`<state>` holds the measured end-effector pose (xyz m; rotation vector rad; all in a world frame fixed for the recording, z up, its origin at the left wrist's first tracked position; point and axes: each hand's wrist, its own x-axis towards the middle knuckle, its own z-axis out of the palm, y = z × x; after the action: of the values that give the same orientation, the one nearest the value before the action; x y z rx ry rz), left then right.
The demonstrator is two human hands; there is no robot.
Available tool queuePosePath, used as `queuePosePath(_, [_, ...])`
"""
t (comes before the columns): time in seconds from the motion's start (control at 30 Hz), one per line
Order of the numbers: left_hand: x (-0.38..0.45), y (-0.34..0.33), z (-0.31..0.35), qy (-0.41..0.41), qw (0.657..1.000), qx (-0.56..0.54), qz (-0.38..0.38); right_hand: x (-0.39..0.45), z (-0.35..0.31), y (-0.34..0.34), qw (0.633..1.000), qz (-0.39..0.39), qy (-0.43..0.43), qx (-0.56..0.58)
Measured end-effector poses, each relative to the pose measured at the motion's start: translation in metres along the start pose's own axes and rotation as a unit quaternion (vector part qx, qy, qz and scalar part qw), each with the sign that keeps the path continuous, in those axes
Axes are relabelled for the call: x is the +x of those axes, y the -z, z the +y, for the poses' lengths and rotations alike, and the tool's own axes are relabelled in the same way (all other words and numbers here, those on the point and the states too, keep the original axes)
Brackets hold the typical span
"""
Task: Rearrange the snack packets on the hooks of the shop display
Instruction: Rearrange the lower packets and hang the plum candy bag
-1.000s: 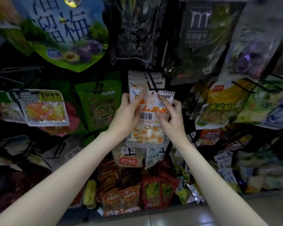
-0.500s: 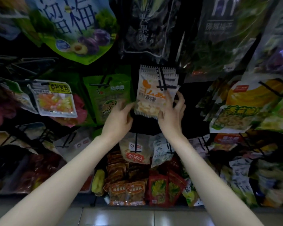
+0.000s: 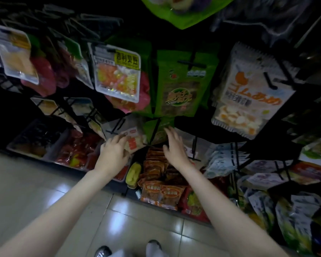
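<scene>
Both hands have dropped from the white-and-orange candy packet point(image 3: 248, 93), which now hangs alone on its hook at upper right, long axis vertical and tilted, printed face outward with blurred orange Japanese-style lettering. The left hand point(image 3: 113, 153) grips a small pale packet with a red label point(image 3: 132, 140) on a low hook, its writing unreadable. The right hand point(image 3: 174, 147) is spread open, fingers reaching toward the small green packet point(image 3: 162, 127) just beside it.
</scene>
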<state>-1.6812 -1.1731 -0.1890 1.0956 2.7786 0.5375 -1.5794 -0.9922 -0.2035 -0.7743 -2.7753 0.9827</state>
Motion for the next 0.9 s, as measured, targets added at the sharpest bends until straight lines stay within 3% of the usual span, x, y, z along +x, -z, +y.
queuePosePath(0.13, [0.014,-0.009,-0.002,-0.062,0.998,-0.01,0.007,0.031,0.005,-0.014,0.998,-0.024,0.015,-0.052])
queuePosePath(0.23, [0.035,-0.021,0.002,-0.104,0.993,-0.048,-0.012,0.035,0.006,-0.034,0.999,-0.035,0.027,-0.028])
queuePosePath(0.53, [0.125,-0.097,-0.006,-0.02,0.994,-0.024,-0.106,0.024,0.016,-0.05,0.997,-0.005,0.04,-0.067])
queuePosePath(0.73, [0.123,-0.112,-0.006,0.03,0.99,-0.136,0.025,0.019,0.007,-0.047,0.997,0.018,0.017,-0.077])
queuePosePath(0.9, [0.056,-0.082,-0.031,-0.077,0.981,-0.173,0.052,0.006,-0.008,-0.035,0.997,0.039,-0.026,-0.055])
